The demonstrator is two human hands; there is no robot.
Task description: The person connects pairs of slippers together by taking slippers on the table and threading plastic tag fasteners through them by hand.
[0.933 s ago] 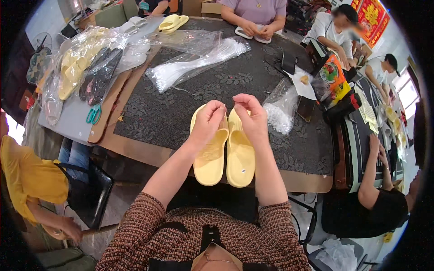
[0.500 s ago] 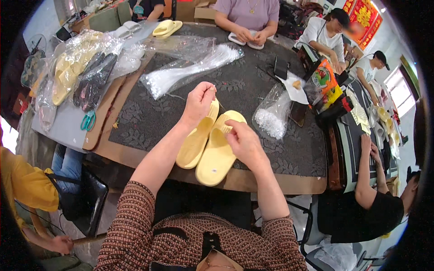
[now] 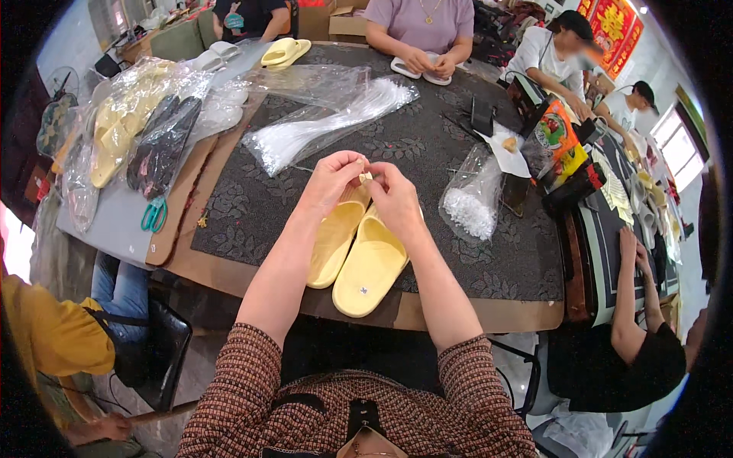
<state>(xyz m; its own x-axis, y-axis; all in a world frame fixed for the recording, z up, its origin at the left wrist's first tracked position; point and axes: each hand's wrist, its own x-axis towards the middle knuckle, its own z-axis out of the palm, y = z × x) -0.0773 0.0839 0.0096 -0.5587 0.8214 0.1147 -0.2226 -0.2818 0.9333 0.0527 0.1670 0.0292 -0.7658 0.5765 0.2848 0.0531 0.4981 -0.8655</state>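
Note:
A pair of pale yellow slippers lies side by side on the dark mat in front of me, the left slipper (image 3: pixel 327 256) and the right slipper (image 3: pixel 371 267), which has a small size mark at its heel. Over their toe ends my left hand (image 3: pixel 333 183) and my right hand (image 3: pixel 395 200) meet, fingers pinched. Between the fingertips shows a small pale piece (image 3: pixel 366 176), too small to make out; both hands are closed on it. My hands partly cover the toe straps.
Beyond my hands lies a bag of white plastic ties (image 3: pixel 328 122); another bag of white bits (image 3: pixel 469 210) is at right. Bagged slippers (image 3: pixel 126 126) and teal scissors (image 3: pixel 153 215) are at left. Across the table a person (image 3: pixel 420 30) handles white slippers (image 3: pixel 421 69). Others sit around.
My right hand has moved up from the right slipper's strap to meet my left hand. Their fingertips now come together around the small pale piece. The view has shifted slightly.

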